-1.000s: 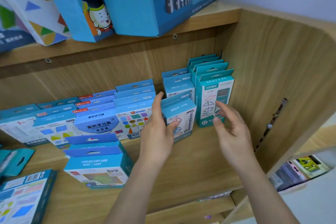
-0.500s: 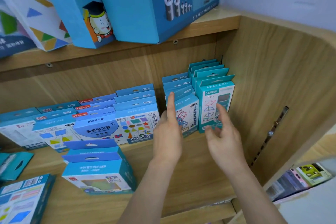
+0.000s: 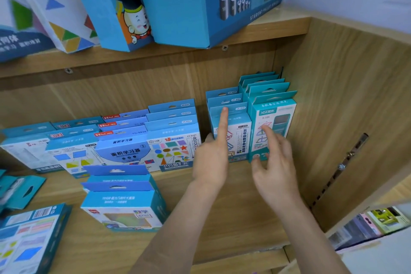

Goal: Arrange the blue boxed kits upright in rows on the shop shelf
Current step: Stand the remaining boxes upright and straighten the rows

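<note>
Small blue boxed kits stand upright in rows at the back of the wooden shelf. The front box of the narrow blue row stands flush with those behind it. My left hand presses its straight index finger against that box's top flap, with the thumb by the box's left edge. Beside it, against the side wall, stands a row of teal boxes. My right hand hovers just in front of them with its fingers spread and holds nothing.
Wider kit rows fill the shelf's back to the left. Two blue boxes stand further forward at the left, and a flat box lies near the front edge. Large boxes sit on the shelf above. The side wall closes the right.
My left hand let go of the tilted front box after pushing it back upright into its row; only the index finger now touches it. My right hand moved slightly toward the teal row.
</note>
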